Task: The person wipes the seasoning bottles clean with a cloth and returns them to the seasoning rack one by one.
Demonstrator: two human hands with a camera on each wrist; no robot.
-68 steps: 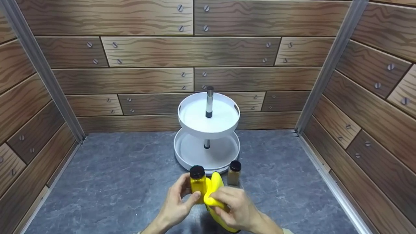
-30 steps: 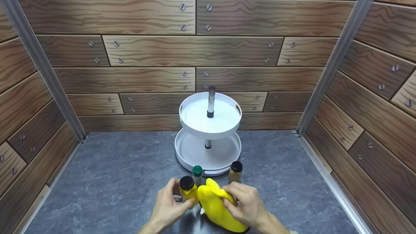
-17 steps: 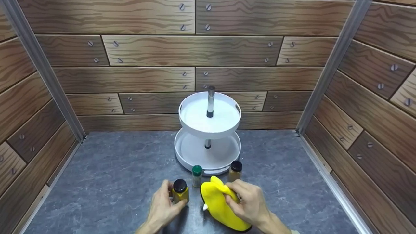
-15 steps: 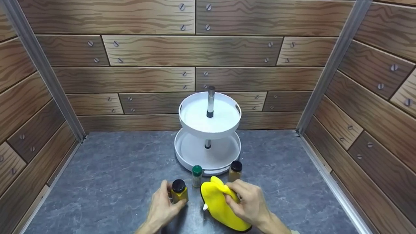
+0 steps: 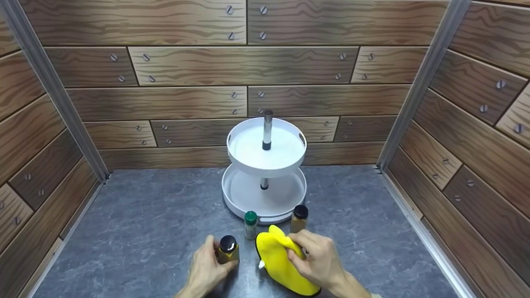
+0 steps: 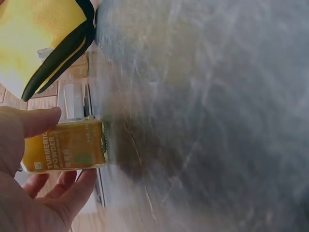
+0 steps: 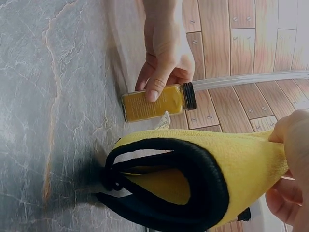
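Note:
My left hand (image 5: pixel 205 265) grips a glass spice jar (image 5: pixel 228 255) of yellow powder with a black lid, thumb on one side and fingers on the other. Its label reads turmeric powder in the left wrist view. The jar stands upright, its base right at the grey tabletop. To the right, my right hand (image 5: pixel 316 258) pinches the upper fold of a yellow cloth (image 5: pixel 285 267) edged in black, with a small white tag. In the right wrist view the cloth hangs in a loose loop, its black edge low over the table.
A small green-capped jar (image 5: pixel 251 227) and a black-capped jar of brownish contents (image 5: pixel 298 222) stand in front of a white two-tier round tray (image 5: pixel 232 205). Wood-patterned walls (image 5: pixel 186 101) enclose the grey table (image 5: pixel 153 223) at the back and sides.
The left hand has carried the turmeric jar left and down from against the cloth to the table. The cloth has shifted slightly right in the right hand. The green-capped jar has come into view.

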